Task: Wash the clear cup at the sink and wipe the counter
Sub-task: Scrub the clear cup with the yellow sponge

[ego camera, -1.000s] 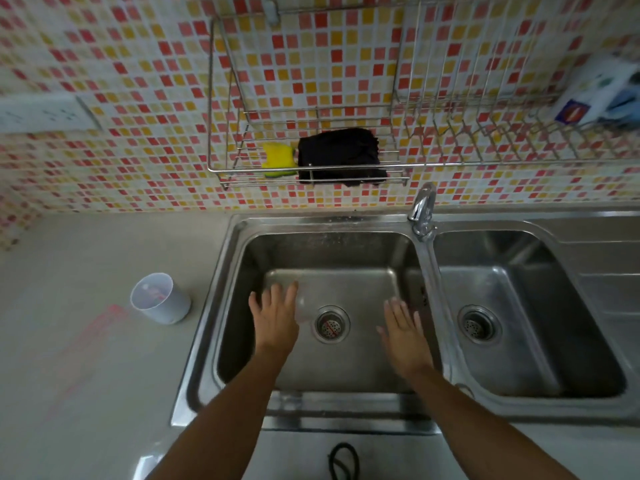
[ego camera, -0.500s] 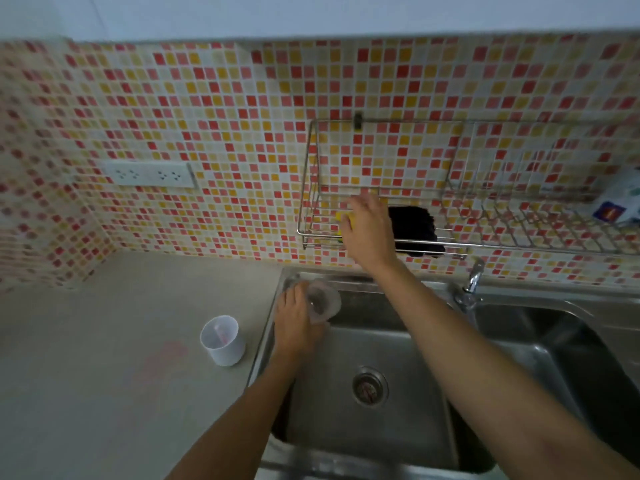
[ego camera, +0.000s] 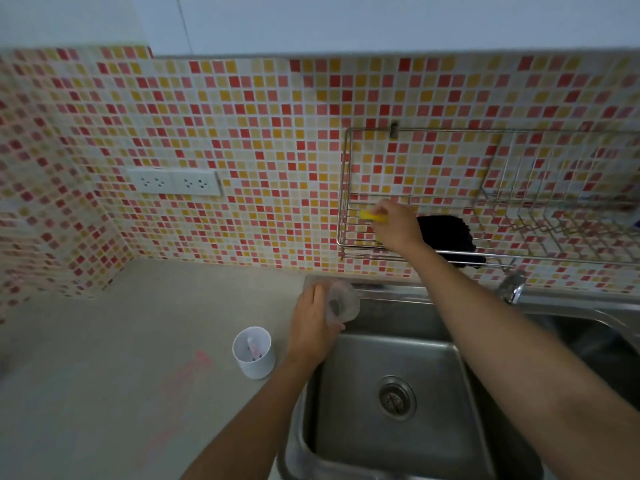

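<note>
Steel sink (ego camera: 398, 355), white cup (ego camera: 254, 353) beside left hand (ego camera: 311, 327)

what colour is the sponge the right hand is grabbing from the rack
Yellow; the sponge shows best in the head view.

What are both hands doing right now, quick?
Left hand: closed around the clear plastic cup, above the steel sink's back-left corner.
Right hand: gripping the yellow sponge in the wire wall rack.

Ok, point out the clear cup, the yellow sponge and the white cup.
clear cup (ego camera: 343, 303), head view, on its open mouth, beside the left hand.
yellow sponge (ego camera: 371, 216), head view, on the end showing past the right hand.
white cup (ego camera: 258, 363), head view, on its outer wall.
</note>
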The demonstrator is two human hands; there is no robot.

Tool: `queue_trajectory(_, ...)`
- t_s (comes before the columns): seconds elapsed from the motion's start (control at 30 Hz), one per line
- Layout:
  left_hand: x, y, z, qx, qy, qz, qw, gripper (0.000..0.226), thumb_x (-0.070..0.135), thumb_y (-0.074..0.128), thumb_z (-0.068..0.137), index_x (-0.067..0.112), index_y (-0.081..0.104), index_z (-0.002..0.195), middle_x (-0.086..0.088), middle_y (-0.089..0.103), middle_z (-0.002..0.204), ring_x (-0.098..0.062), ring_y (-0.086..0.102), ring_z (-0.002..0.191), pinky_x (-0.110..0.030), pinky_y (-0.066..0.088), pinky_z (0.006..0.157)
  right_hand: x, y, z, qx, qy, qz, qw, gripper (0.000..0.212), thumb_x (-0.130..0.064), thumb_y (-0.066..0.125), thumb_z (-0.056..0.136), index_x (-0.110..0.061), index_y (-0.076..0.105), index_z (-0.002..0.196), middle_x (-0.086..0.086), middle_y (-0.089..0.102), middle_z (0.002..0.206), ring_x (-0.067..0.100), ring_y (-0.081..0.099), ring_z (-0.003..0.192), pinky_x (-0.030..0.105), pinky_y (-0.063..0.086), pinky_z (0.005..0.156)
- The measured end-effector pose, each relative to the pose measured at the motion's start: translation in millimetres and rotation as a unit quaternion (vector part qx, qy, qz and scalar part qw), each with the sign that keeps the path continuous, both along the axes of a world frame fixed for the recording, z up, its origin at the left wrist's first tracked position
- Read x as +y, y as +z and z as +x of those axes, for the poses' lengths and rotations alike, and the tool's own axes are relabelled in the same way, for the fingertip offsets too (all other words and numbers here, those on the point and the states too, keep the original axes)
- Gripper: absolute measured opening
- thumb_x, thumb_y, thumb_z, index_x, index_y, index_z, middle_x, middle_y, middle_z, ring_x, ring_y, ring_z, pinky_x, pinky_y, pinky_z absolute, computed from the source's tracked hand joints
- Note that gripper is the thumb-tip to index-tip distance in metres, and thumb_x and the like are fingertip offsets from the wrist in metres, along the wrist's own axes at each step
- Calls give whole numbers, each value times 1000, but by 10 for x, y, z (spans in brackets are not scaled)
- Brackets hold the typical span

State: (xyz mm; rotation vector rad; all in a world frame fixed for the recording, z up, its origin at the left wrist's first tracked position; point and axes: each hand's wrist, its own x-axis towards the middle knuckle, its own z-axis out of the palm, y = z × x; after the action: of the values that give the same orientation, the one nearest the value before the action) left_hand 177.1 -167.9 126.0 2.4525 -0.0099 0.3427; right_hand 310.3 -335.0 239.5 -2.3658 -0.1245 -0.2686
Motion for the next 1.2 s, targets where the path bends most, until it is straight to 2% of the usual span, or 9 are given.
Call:
queue_trajectory(0.13,48,27,17,-26,-43,22,999,75,24,80,68,25,40,132,3,50,135,-15,49,119,-29,50,93,-72,23,-648,-165,65,54,983,21,-9,70,82,-15,69,103,2,62,116,16,53,108,29,40,94)
queue_trajectory(0.3,-10,90,79,-63,-88,60,992,72,23,74,70,23,41,134,1,50,132,-20,47,119,-38,49,94,-325,-565,-1295,-112,161,-80,977,23,-8,71,81,-21,73,101,-5,63,113,10,49,107,25,36,97)
queue_trajectory(0.43,-213,68,123,-45,-126,109,985,76,32,77,71,25,39,136,1,49,136,-19,45,123,-36,48,97,-557,-853,-1367,-120,196,-166,959,29,-6,73,80,-20,74,105,-4,67,112,19,54,104,29,45,93)
queue_trajectory(0.53,-401,53,138,-51,-126,136,981,73,32,75,73,21,42,137,-1,50,136,-22,47,121,-35,48,94,-724,-909,-1375,-121,188,-160,962,28,-6,72,81,-20,74,105,-4,68,111,18,55,103,31,48,92)
queue_trajectory(0.67,-637,40,76,-67,-155,143,975,67,28,75,74,17,46,134,-2,51,131,-20,47,118,-34,50,90,-821,-909,-1498,-64,211,-117,968,28,-6,64,86,-20,73,109,-6,70,111,14,55,103,20,38,92)
queue_trajectory(0.87,-884,-10,116,-65,-179,185,964,68,28,77,69,20,47,129,-1,53,126,-20,50,115,-34,52,87,-1214,-962,-1247,-137,251,-264,921,33,-3,71,73,-20,76,101,-5,72,105,21,59,98,37,51,88)
queue_trajectory(0.93,-909,-3,149,-66,-176,183,965,65,28,76,70,21,47,127,0,53,125,-19,50,115,-35,53,85,-1214,-990,-1273,-132,252,-234,930,30,-4,70,77,-19,75,102,-5,72,106,19,60,100,34,48,92)
queue_trajectory(1.07,-902,17,146,-44,-182,177,966,65,29,73,71,22,45,130,1,52,127,-19,49,115,-35,51,88,-1210,-1001,-1386,44,210,10,977,24,-6,69,82,-20,77,99,-4,74,103,8,64,92,25,49,88)
queue_trajectory(1.2,-942,51,143,-33,-193,164,967,69,26,74,72,20,44,133,0,50,132,-18,48,119,-28,44,95,-1354,-977,-1191,-72,279,-144,947,30,-3,68,81,-19,74,105,-5,72,108,13,58,99,31,48,90)
